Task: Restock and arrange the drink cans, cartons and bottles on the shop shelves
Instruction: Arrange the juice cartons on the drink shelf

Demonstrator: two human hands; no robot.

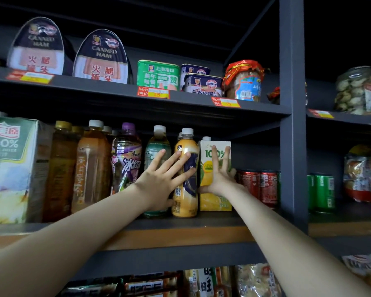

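a dark metal shelf unit (291,103) filled the view, and we reached both bare arms up to its drinks shelf (223,219), which had an orange front edge. at far left on that shelf stood a large juice carton (7,168) marked 100%, the biggest item we saw. on the shelf above sat two oval canned ham tins (101,58).

right of the large carton ran a row of upright bottles: amber tea bottles (90,163), a purple-capped bottle (126,157), a green-labelled bottle (156,146) and a yellow bottle (185,189) with a white cap. the left hand (161,181) lay across the fronts of the last two, fingers straight and spread; its grip was open and held nothing.

just right of the yellow bottle stood the small juice carton (214,200), upright near the shelf's front edge. the right hand (220,176) pressed flat on its front face, fingers pointing up and thumb spread toward the carton's lower left edge; that grip was also open.

behind and right of this carton stood red cans (259,187), with green cans (321,191) past the upright post. price tags (153,92) lined the upper shelf's edge.
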